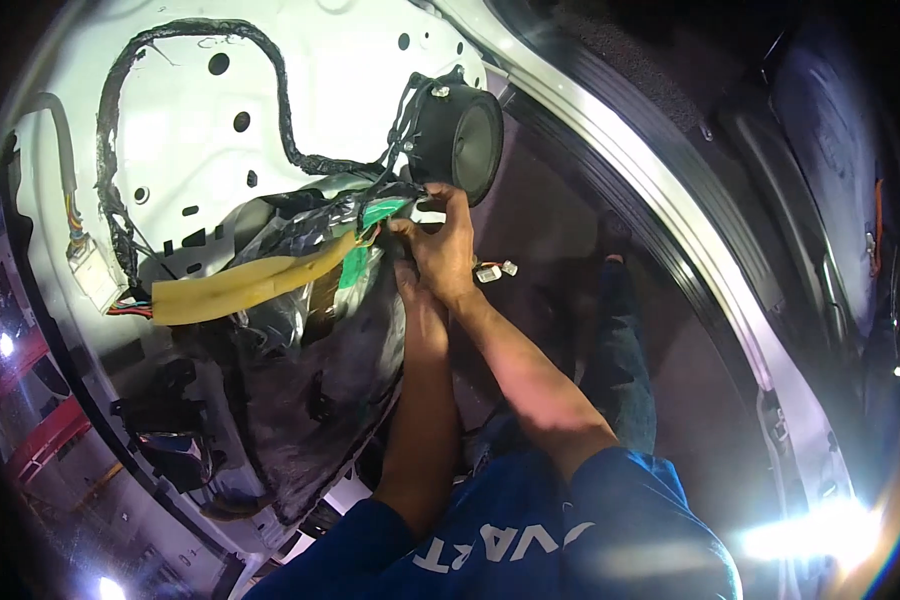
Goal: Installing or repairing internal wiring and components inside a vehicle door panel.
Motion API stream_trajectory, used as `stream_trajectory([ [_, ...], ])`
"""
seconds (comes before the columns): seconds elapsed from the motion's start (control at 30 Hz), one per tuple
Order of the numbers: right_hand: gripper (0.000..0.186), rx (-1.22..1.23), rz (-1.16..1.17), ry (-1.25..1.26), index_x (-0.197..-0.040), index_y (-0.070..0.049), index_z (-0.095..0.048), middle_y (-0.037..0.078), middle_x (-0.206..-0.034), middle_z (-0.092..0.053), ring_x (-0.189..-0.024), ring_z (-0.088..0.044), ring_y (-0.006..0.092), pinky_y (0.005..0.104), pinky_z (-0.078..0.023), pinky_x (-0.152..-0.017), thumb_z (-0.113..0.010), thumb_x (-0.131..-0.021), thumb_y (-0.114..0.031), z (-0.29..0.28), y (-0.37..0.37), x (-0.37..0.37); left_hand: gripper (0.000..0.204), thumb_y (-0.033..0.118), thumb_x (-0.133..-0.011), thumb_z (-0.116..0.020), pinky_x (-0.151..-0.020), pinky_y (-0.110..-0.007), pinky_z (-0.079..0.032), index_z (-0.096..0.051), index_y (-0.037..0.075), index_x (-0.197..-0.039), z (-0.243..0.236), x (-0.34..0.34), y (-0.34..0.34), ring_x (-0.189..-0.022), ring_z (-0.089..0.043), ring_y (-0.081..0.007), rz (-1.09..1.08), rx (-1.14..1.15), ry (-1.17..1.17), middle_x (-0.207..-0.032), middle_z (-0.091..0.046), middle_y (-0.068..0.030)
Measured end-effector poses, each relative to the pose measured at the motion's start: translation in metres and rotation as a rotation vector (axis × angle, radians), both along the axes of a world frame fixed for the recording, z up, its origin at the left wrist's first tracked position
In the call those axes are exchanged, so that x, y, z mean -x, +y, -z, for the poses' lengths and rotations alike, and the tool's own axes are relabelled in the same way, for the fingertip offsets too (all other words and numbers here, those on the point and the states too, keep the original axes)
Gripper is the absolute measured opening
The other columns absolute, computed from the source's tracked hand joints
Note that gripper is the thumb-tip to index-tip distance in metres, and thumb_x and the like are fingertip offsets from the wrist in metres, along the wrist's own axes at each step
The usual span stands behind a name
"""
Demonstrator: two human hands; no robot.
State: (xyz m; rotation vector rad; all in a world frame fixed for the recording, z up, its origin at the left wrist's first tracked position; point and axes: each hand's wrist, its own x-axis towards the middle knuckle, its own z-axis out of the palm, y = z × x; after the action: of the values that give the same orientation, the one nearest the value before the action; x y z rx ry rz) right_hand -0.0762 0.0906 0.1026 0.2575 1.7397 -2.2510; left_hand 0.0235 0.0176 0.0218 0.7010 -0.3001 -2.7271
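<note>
My right hand (442, 245) is bent at the wiring just below a round black speaker (460, 145) on the white metal door panel (330, 90), fingers curled on something I cannot make out. My left hand (406, 268) is beneath it, fingers mostly hidden. Beside them, a yellow padded strip (250, 290) runs from a white connector box (95, 275) to a green-taped part (380, 210). A black taped harness (285, 110) loops over the panel, and crumpled plastic sheeting (280, 240) lies under the strip. Small white connectors (490, 271) hang right of my hands.
A dark crumpled sheet or trim (310, 430) covers the door's lower part. The car's door opening (670, 190) curves along the right, with a dark door panel (820, 170) beyond. A bright light (830, 535) shines at the lower right. Red structures (45, 430) show at the far left.
</note>
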Motion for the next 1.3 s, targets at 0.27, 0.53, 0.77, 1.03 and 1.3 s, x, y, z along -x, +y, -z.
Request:
stream_trajectory([
  [0.27, 0.068, -0.307, 0.222, 0.096, -0.121, 0.000, -0.039, 0.019, -0.122, -0.043, -0.093, -0.057, 0.0292, 0.0349, -0.048, -0.079, -0.077, -0.065, -0.006, 0.002, -0.010, -0.019, 0.029, 0.018, -0.091, -0.051, -0.087, -0.029, -0.047, -0.052, -0.002, -0.112, 0.005, 0.012, -0.023, -0.095, -0.057, -0.0163, -0.070, -0.510, 0.134, -0.107, -0.059, -0.0124],
  [0.53, 0.056, -0.093, 0.019, 0.041, -0.119, 0.000, -0.047, 0.012, -0.108, -0.048, -0.091, -0.058, 0.0222, 0.0297, -0.052, -0.078, -0.073, -0.069, 0.000, 0.039, 0.000, 0.005, 0.018, 0.008, -0.087, -0.055, -0.081, -0.032, -0.046, -0.054, 0.001, -0.104, -0.128, 0.012, 0.073, -0.089, -0.056, -0.0198, -0.128, 1.029, -0.888, -0.097, -0.058, -0.0090],
  [0.77, 0.035, 0.032, -0.144, 0.166, -0.102, 0.003, -0.058, 0.010, -0.097, -0.049, -0.095, -0.052, 0.0216, 0.0298, -0.044, -0.083, -0.065, -0.069, 0.006, 0.041, -0.009, 0.002, 0.020, 0.003, -0.075, -0.062, -0.082, -0.035, -0.046, -0.055, -0.004, -0.093, -0.211, 0.134, 0.052, -0.094, -0.059, -0.0271, 0.935, 2.454, 0.016, -0.099, -0.059, -0.0150],
  [1.03, 0.016, 0.275, -0.090, 0.062, -0.093, 0.002, -0.055, 0.011, -0.084, -0.064, -0.077, -0.060, 0.0194, 0.0294, -0.048, -0.073, -0.060, -0.078, 0.004, 0.049, -0.015, 0.009, 0.013, 0.014, -0.070, -0.068, -0.089, -0.035, -0.038, -0.066, 0.003, -0.076, -0.176, 0.170, 0.035, -0.099, -0.055, -0.0251, 1.987, 3.214, -0.194, -0.083, -0.064, -0.0101],
  [1.3, 0.024, 0.266, -0.187, 0.203, -0.096, 0.001, -0.059, 0.017, -0.085, -0.061, -0.078, -0.061, 0.0296, 0.0370, -0.048, -0.070, -0.057, -0.073, 0.009, 0.045, 0.006, 0.017, 0.009, 0.011, -0.072, -0.065, -0.084, -0.038, -0.036, -0.068, 0.010, -0.081, -0.186, 0.174, 0.015, -0.091, -0.054, -0.0214, 1.982, 2.950, 0.035, -0.081, -0.061, -0.0038],
])
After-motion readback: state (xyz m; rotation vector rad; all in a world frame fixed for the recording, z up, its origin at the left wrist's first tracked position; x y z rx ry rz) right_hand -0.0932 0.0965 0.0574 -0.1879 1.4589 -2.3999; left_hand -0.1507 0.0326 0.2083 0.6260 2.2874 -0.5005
